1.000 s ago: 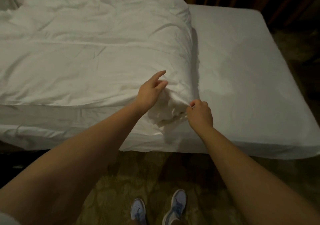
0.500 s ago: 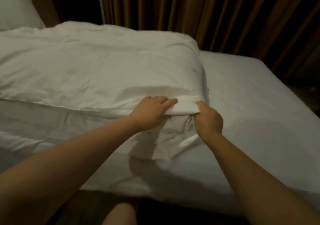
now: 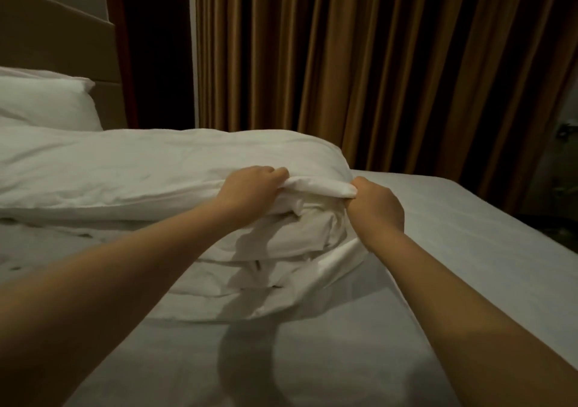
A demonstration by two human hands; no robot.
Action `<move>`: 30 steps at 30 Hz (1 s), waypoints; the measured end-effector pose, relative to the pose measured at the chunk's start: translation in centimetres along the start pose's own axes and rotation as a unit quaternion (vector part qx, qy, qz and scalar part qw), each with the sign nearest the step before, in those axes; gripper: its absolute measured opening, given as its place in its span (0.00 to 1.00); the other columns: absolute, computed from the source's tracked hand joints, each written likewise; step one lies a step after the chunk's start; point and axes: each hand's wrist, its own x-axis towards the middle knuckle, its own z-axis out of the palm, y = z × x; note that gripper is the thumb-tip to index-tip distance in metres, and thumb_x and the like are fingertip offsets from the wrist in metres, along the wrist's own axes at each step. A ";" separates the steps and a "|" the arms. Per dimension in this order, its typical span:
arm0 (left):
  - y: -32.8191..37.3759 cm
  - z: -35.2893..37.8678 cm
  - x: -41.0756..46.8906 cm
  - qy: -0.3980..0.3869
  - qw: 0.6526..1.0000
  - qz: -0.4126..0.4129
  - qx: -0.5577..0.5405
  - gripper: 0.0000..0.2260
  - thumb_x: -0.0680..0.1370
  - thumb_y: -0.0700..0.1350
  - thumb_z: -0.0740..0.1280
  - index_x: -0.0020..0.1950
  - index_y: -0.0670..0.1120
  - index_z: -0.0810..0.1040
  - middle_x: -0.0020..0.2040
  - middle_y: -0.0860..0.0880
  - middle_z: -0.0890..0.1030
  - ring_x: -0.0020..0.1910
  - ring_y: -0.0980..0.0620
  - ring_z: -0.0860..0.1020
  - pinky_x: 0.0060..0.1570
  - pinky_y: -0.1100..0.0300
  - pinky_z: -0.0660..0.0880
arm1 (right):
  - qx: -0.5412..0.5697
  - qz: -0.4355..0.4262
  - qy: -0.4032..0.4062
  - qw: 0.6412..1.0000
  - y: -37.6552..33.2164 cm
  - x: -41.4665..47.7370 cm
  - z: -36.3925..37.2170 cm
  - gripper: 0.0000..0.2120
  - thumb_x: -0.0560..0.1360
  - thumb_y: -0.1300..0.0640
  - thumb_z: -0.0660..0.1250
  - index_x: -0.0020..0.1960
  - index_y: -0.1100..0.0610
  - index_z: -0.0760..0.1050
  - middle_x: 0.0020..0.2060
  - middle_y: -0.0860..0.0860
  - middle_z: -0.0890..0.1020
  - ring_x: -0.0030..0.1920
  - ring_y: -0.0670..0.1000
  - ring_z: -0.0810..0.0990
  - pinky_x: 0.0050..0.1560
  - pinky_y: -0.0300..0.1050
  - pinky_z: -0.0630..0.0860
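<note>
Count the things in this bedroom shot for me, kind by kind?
duvet: 1, white, folded back
hands: 2, left hand and right hand, both gripping the duvet's edge
pillow: 1, white
bed sheet: 1, white
headboard: 1
curtain: 1, brown
Total: 7

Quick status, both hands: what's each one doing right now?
Left hand: closed, gripping the folded edge of the white fabric duvet.
Right hand: closed, gripping the same duvet edge, at its corner.
</note>
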 end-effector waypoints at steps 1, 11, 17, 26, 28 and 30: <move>-0.1 -0.6 0.3 0.010 1.000 0.004 -0.003 0.09 0.81 0.47 0.57 0.59 0.46 0.72 0.48 0.46 0.78 0.44 0.46 0.75 0.37 0.54 0.70 | -0.003 -0.009 0.014 1.000 0.0 0.0 -0.6 0.13 0.82 0.54 0.52 0.43 0.54 0.71 0.38 0.50 0.75 0.35 0.48 0.71 0.30 0.38 0.63; 2.1 3.8 -4.6 0.215 0.943 0.253 0.030 0.17 0.76 0.48 0.61 0.64 0.49 0.70 0.59 0.43 0.71 0.55 0.43 0.71 0.53 0.48 0.70 | -0.170 -0.178 -0.046 0.968 1.0 -3.8 -2.2 0.09 0.80 0.51 0.59 0.59 0.51 0.67 0.51 0.51 0.75 0.40 0.52 0.75 0.40 0.45 0.75; 3.8 5.5 -6.4 0.231 0.925 0.300 0.042 0.18 0.75 0.52 0.62 0.61 0.46 0.72 0.57 0.46 0.76 0.58 0.44 0.71 0.56 0.46 0.66 | -0.183 -0.179 -0.039 0.966 0.8 -5.6 -2.5 0.13 0.80 0.52 0.60 0.63 0.52 0.64 0.51 0.52 0.75 0.41 0.53 0.76 0.39 0.44 0.76; 6.4 3.4 -3.8 0.227 0.937 0.253 0.074 0.11 0.73 0.41 0.61 0.47 0.47 0.83 0.40 0.51 0.79 0.44 0.49 0.71 0.52 0.52 0.64 | -0.170 -0.193 -0.020 0.966 0.0 -6.8 -4.2 0.10 0.81 0.53 0.55 0.61 0.54 0.64 0.45 0.55 0.78 0.39 0.54 0.75 0.36 0.45 0.70; 6.6 2.2 -3.2 0.191 0.942 0.269 0.060 0.04 0.67 0.41 0.72 0.38 0.49 0.83 0.34 0.53 0.79 0.37 0.50 0.75 0.50 0.55 0.63 | -0.183 -0.143 0.007 0.973 1.8 -6.1 -5.2 0.06 0.81 0.54 0.55 0.57 0.53 0.64 0.42 0.54 0.76 0.36 0.52 0.73 0.33 0.43 0.66; 6.0 1.9 -3.2 0.130 0.949 0.284 0.036 0.11 0.60 0.41 0.78 0.39 0.50 0.83 0.35 0.53 0.80 0.34 0.50 0.78 0.49 0.57 0.61 | -0.166 -0.061 0.014 0.984 3.2 -5.7 -5.5 0.02 0.80 0.56 0.56 0.52 0.53 0.64 0.40 0.52 0.74 0.33 0.49 0.69 0.29 0.41 0.61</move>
